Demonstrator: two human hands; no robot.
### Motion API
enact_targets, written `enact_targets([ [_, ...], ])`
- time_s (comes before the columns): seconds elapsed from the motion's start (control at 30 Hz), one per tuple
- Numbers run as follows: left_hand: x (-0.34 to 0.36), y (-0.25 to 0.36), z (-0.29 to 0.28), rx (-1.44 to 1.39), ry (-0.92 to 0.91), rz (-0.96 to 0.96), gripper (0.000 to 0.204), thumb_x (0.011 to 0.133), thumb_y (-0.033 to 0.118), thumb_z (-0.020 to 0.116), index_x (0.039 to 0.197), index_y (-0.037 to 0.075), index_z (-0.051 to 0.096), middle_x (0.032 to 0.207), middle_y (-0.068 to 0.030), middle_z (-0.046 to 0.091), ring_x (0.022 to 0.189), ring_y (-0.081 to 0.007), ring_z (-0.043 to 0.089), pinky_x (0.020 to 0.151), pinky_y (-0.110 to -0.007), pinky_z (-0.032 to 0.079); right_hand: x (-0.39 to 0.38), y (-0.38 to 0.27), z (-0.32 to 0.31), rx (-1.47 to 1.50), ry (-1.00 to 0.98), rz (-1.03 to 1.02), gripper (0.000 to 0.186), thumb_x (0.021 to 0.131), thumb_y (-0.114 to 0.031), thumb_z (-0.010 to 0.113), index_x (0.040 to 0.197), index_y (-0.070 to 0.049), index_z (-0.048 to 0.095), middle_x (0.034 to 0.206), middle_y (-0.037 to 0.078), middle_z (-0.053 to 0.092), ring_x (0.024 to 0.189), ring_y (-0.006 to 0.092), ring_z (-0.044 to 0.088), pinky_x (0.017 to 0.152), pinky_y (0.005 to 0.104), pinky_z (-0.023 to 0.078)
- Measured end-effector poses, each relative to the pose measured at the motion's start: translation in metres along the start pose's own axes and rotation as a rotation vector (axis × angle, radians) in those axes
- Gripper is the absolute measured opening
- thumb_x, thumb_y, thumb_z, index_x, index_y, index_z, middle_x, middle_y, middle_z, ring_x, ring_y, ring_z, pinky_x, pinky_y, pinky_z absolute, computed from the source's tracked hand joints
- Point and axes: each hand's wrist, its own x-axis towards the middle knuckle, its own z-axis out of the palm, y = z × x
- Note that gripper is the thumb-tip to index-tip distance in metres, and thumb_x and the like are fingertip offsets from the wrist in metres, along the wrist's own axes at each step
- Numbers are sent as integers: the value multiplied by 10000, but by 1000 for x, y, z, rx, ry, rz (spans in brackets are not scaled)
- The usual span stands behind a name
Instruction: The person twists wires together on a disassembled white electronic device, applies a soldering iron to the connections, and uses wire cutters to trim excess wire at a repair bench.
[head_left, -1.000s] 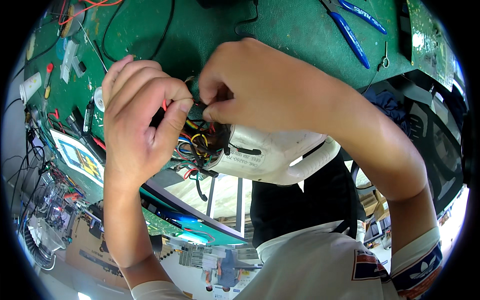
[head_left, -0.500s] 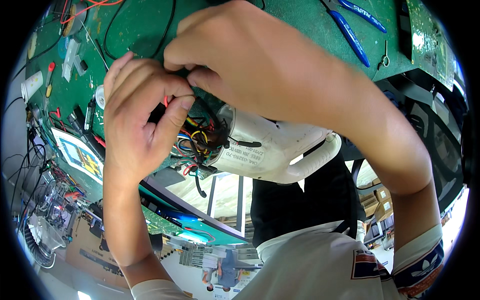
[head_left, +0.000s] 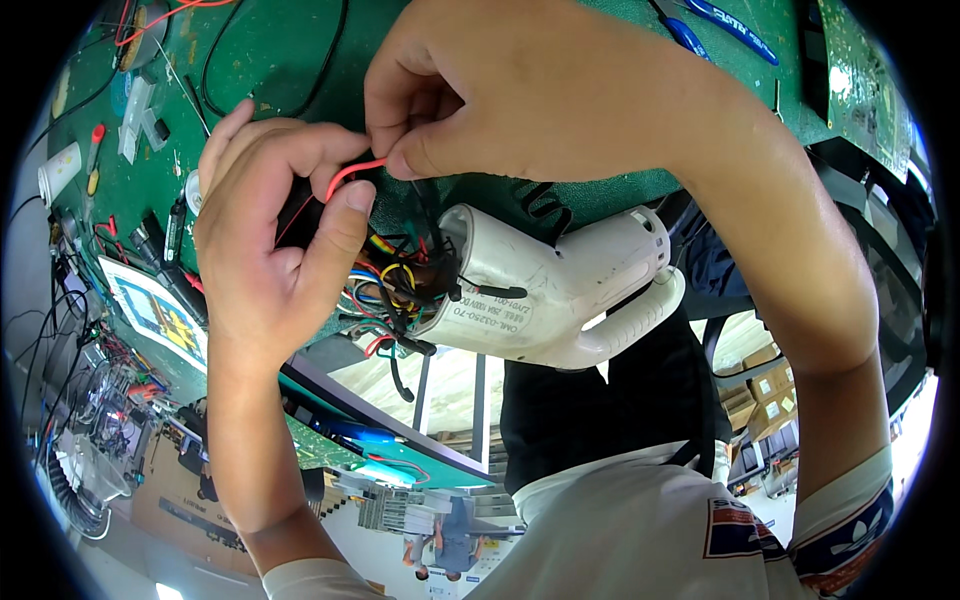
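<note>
My right hand (head_left: 430, 120) pinches a red wire (head_left: 350, 170) between thumb and fingers. Just left of it, my left hand (head_left: 285, 235) is curled round the same wire, its thumb near the lower part. A white plastic housing with a loop handle (head_left: 540, 290) lies below my right hand, near the bench edge. A bundle of coloured wires (head_left: 395, 285) with dark sleeved ends spills from the housing's open left end. A black coiled cord (head_left: 540, 205) shows behind the housing.
The green bench mat (head_left: 240, 55) holds blue-handled pliers (head_left: 730, 30), a circuit board (head_left: 865, 90), a paper cup (head_left: 58, 175) and scattered tools. A cluttered pile of cables and parts (head_left: 85, 420) is at left. A black chair (head_left: 860, 270) stands at right; distant people (head_left: 450, 540) show low in view.
My right hand moved up and left, then shifted right and higher. More red wire now shows between my hands, and more of the housing's right part is uncovered. My left hand moved slightly.
</note>
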Motion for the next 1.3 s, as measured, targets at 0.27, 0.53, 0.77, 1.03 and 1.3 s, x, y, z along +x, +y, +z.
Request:
enact_targets([
  [0.27, 2, 9, -3, -17, -77, -26, 119, 883, 32, 704, 993, -10, 718, 909, -103, 668, 904, -251, 618, 912, -359, 460, -6, 11, 20, -227, 111, 23, 204, 902, -156, 662, 970, 34, 692, 973, 233, 712, 894, 345, 697, 791, 404, 554],
  [0.53, 2, 7, 3, -26, 30, 9, 91, 840, 42, 739, 927, 70, 742, 857, -55, 680, 799, -240, 606, 797, -345, 456, -3, 24, 62, -235, 310, 210, 271, 785, -46, 691, 1037, 44, 731, 909, 234, 735, 898, 378, 736, 792, 432, 582],
  [0.77, 0, 6, 2, -29, 34, 4, 98, 832, 34, 748, 922, 73, 741, 859, -55, 665, 798, -236, 598, 785, -340, 454, -6, 31, 73, -86, 424, 193, 183, 763, -15, 701, 933, 49, 719, 859, 215, 745, 838, 357, 749, 783, 400, 596],
  [1.03, 1, 4, -1, -27, -72, 48, 75, 893, -37, 677, 962, -17, 698, 921, -107, 624, 882, -242, 608, 826, -334, 486, -13, 38, 79, -52, 492, 91, 125, 785, 10, 700, 904, 46, 692, 846, 212, 738, 818, 358, 744, 762, 405, 593],
  [1.3, 2, 1, 3, -29, -9, 94, 151, 770, -18, 691, 896, 62, 716, 832, -57, 624, 795, -247, 594, 851, -372, 463, -14, 38, 82, -174, 489, -4, 65, 842, 17, 661, 897, 25, 695, 814, 212, 712, 775, 385, 713, 710, 430, 573],
])
